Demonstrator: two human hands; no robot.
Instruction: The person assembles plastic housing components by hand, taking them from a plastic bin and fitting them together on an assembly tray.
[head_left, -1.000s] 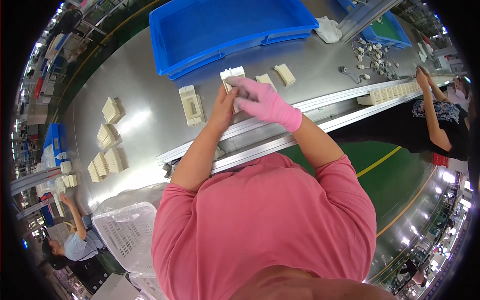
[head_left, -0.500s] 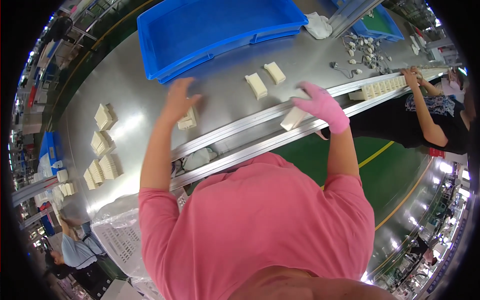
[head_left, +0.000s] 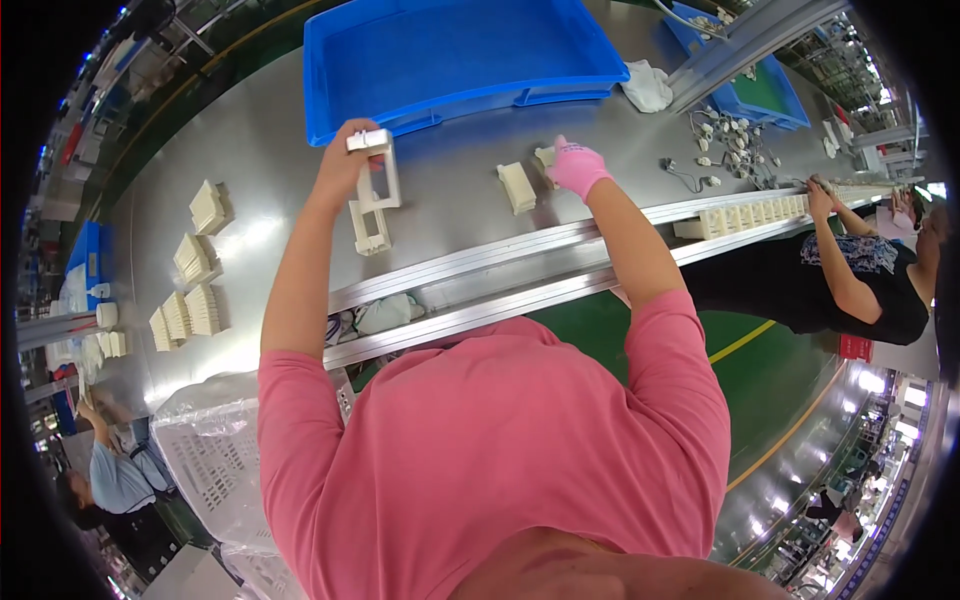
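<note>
Lifted since half a second earlier, one white frame [head_left: 391, 178] is now in the left hand [head_left: 343, 168], and the right hand [head_left: 578, 168], in a pink glove, has crossed from the rails to a cream block [head_left: 544, 156] on the desk [head_left: 450, 180]. The left fingers are closed around the white frame's upper left side, just in front of the blue bin's near left corner. Its lower end overlaps a second frame [head_left: 371, 238] lying on the desk; whether they touch, I cannot tell. The right fingers reach the cream block's side, but the glove hides part of it, so I cannot tell whether they grip it.

Another block [head_left: 517, 188] lies just left of the glove. Between it and the left hand is a bare stretch of desk, bounded by the blue bin [head_left: 460, 60] beyond and the metal rails [head_left: 440, 272] along the near edge. More bare metal separates the left forearm from the cream stacks [head_left: 203, 310] at far left.

Right of the bin lies a white cloth [head_left: 648, 87], then a scatter of wired parts [head_left: 730, 145]. Between the rails at right, a row of cream pieces [head_left: 750, 215] runs towards a co-worker's hands.
</note>
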